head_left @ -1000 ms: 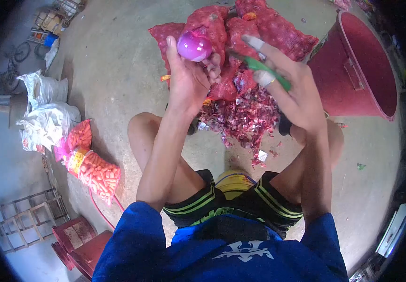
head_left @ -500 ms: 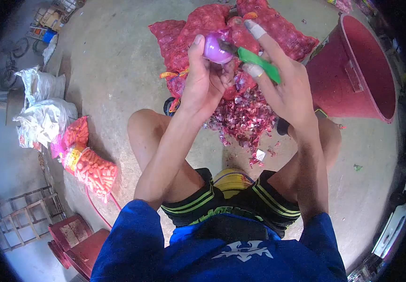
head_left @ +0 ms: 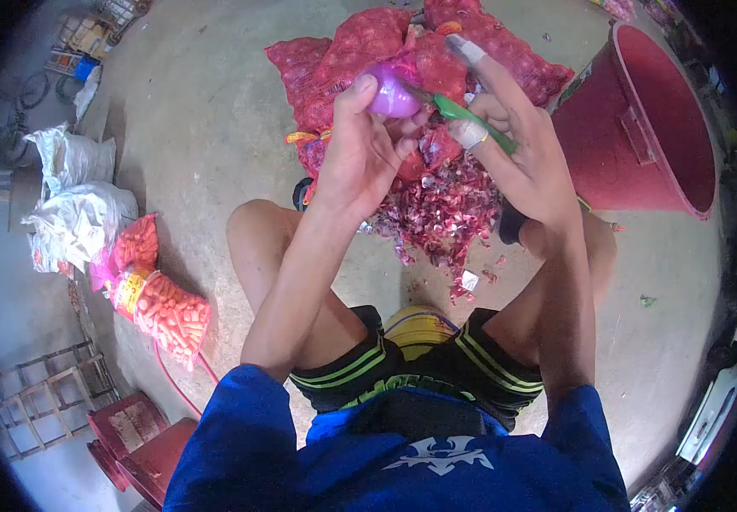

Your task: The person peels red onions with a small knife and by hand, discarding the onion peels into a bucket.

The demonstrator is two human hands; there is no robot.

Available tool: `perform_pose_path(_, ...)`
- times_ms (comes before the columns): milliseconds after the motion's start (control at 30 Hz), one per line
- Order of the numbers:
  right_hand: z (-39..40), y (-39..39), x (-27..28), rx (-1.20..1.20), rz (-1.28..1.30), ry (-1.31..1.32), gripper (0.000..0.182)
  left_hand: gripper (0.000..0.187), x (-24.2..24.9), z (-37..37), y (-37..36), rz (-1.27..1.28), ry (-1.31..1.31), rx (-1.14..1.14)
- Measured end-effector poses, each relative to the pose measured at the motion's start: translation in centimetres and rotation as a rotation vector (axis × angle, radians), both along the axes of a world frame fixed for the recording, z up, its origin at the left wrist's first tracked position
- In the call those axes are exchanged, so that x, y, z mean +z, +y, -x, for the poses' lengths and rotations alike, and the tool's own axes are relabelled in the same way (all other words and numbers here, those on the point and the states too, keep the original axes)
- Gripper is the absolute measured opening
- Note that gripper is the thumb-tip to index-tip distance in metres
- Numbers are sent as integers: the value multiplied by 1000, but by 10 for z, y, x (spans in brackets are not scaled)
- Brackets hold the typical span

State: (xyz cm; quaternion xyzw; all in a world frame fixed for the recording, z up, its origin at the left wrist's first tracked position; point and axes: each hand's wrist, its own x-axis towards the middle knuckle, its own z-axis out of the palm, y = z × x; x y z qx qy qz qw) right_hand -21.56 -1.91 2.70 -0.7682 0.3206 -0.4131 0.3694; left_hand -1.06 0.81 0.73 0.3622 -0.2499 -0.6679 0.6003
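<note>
Nearest to me I see the blue shirt (head_left: 402, 452) and the bent knees over the concrete floor (head_left: 215, 154). Above them, my left hand (head_left: 360, 158) is closed around a peeled purple onion (head_left: 392, 92), with the thumb on its top. My right hand (head_left: 526, 162) grips a green-handled knife (head_left: 471, 119); its tip touches the onion. Under the hands lies a pile of red onion skins (head_left: 449, 213). Behind it are red mesh sacks (head_left: 360, 47), and at right a red bucket (head_left: 650, 128) lies tilted.
</note>
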Motion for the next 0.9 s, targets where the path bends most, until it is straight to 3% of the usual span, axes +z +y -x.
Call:
perform_pose_path(367,12,-8,-1,119,-55,26,74,46,-15,-8,-2,46,6,-42)
perform_pose_path(433,4,-15,-14,-154,420,18,66,46,-17,-10,-5,32,-2,-31)
perform_pose_path(467,5,-16,-16,-154,418,17,66,45,-19,-11,-7,26,-9,-32)
perform_pose_path(533,7,-15,-11,-457,99,-19,59,45,-15,-9,-5,20,-14,-36)
perform_pose_path(633,10,-19,-17,-299,93,-159,56,46,-11,-5,-6,-27,-39,23)
perform_pose_path(700,6,-14,-14,-206,45,-282,55,59,-14,-5,-9,-53,-69,49)
perform_pose_path(767,8,-5,-2,31,20,-117,57,59,-15,-4,-9,-61,-54,51)
perform_pose_path(900,10,-1,9,97,-42,24,54,59,-18,-4,-6,-4,-39,-50)
